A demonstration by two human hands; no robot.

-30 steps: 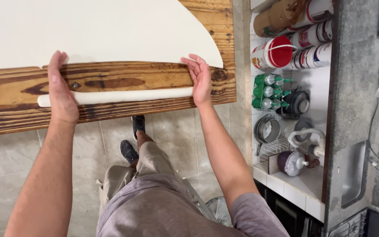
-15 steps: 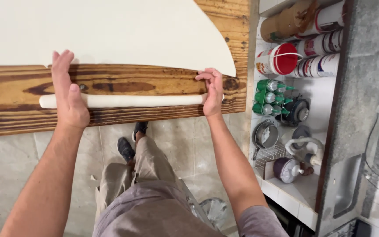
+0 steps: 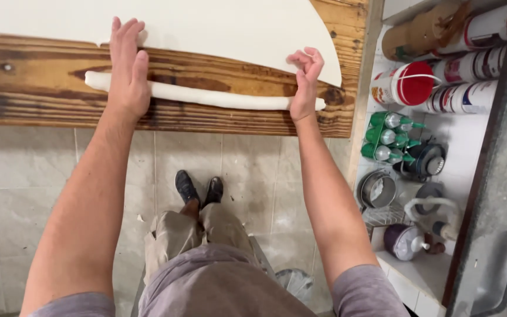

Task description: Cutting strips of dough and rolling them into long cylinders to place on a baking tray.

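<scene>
On the wooden surface (image 3: 30, 100), both hands press a white dough roll (image 3: 218, 97): left hand (image 3: 127, 70) flat and open, right hand (image 3: 305, 79) loosely curled, gripping nothing.

A long, thin, off-white roll of dough (image 3: 218, 97) lies flat along the wooden bench (image 3: 42, 100), running lengthwise under the left fingers (image 3: 125, 41) and under the heel of the curled right fingers (image 3: 307, 61). Its ends poke out just beyond both, smooth and evenly round.
</scene>
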